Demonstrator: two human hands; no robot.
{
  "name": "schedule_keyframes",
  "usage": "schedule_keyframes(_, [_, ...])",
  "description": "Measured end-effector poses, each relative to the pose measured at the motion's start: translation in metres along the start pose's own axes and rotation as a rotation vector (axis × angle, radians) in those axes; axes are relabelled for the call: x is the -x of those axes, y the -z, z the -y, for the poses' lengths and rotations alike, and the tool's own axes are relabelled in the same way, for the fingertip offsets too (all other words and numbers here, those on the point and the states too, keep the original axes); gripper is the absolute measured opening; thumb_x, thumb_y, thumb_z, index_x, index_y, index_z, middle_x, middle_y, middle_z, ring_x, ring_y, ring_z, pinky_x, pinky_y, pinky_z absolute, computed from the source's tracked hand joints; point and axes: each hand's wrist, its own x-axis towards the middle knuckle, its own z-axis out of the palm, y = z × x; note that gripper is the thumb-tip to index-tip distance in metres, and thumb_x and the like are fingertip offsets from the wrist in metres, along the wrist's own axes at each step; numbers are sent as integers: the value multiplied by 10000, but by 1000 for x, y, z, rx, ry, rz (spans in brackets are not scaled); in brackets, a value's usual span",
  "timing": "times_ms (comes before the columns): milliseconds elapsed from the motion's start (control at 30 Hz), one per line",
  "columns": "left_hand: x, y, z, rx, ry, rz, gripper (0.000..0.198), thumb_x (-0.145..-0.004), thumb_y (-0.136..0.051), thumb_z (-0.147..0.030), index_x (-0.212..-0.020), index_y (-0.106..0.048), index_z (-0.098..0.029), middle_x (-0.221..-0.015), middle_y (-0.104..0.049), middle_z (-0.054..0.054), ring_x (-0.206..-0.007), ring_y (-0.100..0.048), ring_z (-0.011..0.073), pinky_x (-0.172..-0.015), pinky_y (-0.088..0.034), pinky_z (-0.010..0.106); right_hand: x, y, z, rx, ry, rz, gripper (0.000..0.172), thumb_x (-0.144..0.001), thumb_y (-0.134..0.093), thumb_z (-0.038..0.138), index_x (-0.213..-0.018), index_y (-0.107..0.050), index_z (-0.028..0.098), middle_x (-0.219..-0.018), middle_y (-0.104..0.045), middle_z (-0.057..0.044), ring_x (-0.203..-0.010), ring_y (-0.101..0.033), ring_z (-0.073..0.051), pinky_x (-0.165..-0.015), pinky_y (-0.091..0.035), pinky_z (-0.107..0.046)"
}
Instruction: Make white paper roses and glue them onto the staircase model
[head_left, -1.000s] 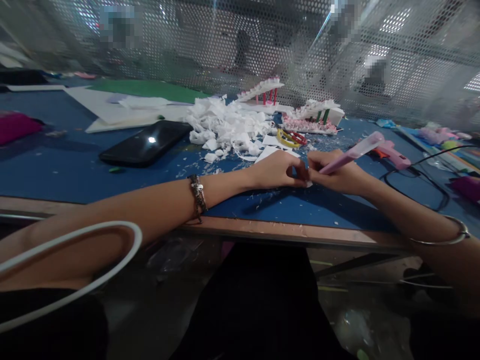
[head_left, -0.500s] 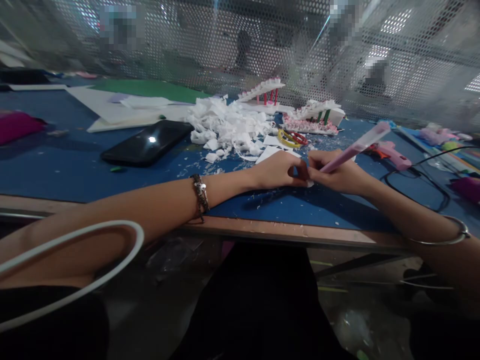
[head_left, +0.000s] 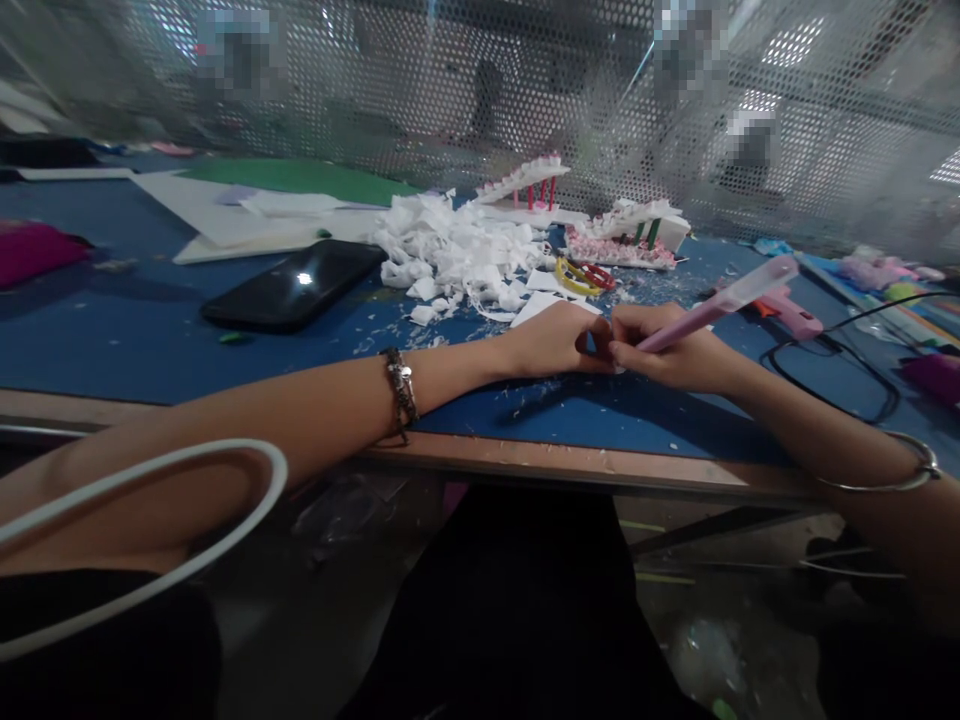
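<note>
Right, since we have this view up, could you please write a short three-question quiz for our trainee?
1. Multiple choice: where is the pink tool?
A) in the left hand
B) in the right hand
C) lying loose on the table

2. True or false: the black phone lies to the left of the heap of white scraps.

3. Fill in the colour: beyond the right hand, near the pink glue gun, lies a looped ____ cord.

Key: 1 B; 2 true; 3 black.
</note>
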Motion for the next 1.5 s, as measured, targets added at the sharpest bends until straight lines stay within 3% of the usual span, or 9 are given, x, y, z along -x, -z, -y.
schedule_keyframes(133, [0, 0, 0, -1, 2, -3, 230, -732, -652, -353, -724, -640, -124, -606, -590, -15, -561, -496, 80, -585, -354, 204, 0, 1, 0, 68, -34, -50, 221, -773, -512, 166, -614, -361, 189, -551, -358, 61, -507, -310, -56, -482, -231, -217])
schedule_keyframes(267, [0, 0, 1, 11, -12, -2, 206, -725, -657, -334, -708, -633, -131, -598, -578, -30, -552, -485, 70, -574, -355, 189, 0, 1, 1, 47, 1, 6, 204, -790, -500, 182, -631, -374, 186, -562, -377, 59, -510, -330, -56, -488, -238, -215])
schedule_keyframes(867, [0, -1, 1, -10, -37, -5, 219, -739, -653, -341, -759, -650, -122, -669, -623, -2, -598, -523, 86, -600, -358, 204, 0, 3, -5, 45, -3, -10, 236, -800, -516, 209, -616, -370, 185, -552, -369, 60, -507, -314, -55, -484, -229, -217])
schedule_keyframes(1233, [1, 0, 0, 16, -61, 11, 259, -716, -677, -369, -780, -621, -124, -653, -593, -19, -576, -497, 76, -588, -352, 194, 1, 1, -4, -104, -20, 21, 204, -810, -519, 207, -648, -397, 182, -601, -412, 45, -549, -352, -66, -508, -276, -222])
schedule_keyframes(1500, [2, 1, -1, 9, -66, 41, 209, -781, -632, -332, -845, -612, -133, -672, -572, -25, -567, -469, 66, -559, -340, 173, 0, 5, -2, -230, 3, -28, 220, -836, -524, 246, -661, -409, 179, -597, -397, 54, -539, -334, -57, -499, -265, -222])
